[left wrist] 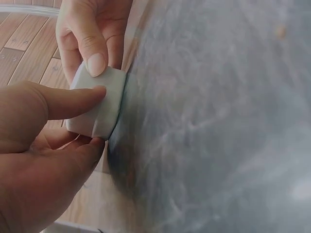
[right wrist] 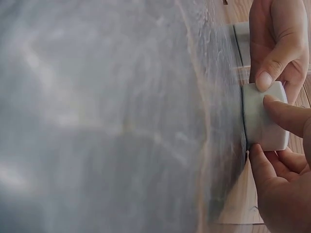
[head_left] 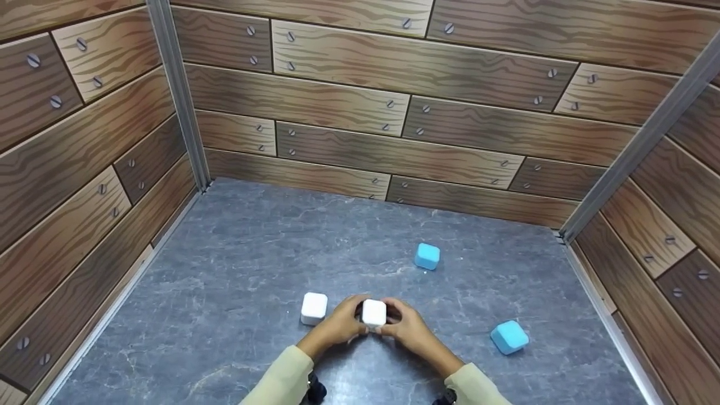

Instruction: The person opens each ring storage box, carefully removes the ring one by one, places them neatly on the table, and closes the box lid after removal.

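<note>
Head view: pinches white cube (head_left: 374, 313) between left hand (head_left: 341, 324) and right hand (head_left: 409, 326) on grey surface (head_left: 253, 253), near second white cube (head_left: 314, 308), apart from blue cubes (head_left: 427, 256). Left wrist: touches its face with both hands' fingertips (left wrist: 98, 91). Right wrist: likewise.

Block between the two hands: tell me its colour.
The held block is white; it shows best in the head view.

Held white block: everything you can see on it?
The white block is roughly cubic, with rounded edges and smooth, plain faces, perhaps plastic. It is upright and seems to rest on the gray table. The left hand and right hand grip it from opposite sides, thumbs on its near face. The other white block stands apart, left of it.
</note>
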Available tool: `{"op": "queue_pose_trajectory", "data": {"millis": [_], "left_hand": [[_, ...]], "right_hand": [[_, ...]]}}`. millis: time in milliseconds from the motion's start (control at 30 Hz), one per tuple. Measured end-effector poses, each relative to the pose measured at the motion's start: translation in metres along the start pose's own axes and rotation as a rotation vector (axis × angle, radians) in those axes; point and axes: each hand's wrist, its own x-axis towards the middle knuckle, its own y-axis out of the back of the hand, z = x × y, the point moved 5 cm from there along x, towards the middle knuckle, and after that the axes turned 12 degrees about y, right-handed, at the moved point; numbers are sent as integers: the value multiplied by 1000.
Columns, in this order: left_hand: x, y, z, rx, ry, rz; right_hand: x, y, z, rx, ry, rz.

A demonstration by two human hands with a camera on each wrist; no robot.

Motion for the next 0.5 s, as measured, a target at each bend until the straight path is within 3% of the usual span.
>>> {"op": "queue_pose_trajectory", "data": {"millis": [300, 500], "left_hand": [[-1, -2, -10, -210, 57, -41], [1, -3, -16, -226, 71, -43]], "right_hand": [[2, 2, 2, 40, -15, -32], [1, 2, 4, 45, 0, -39]]}}
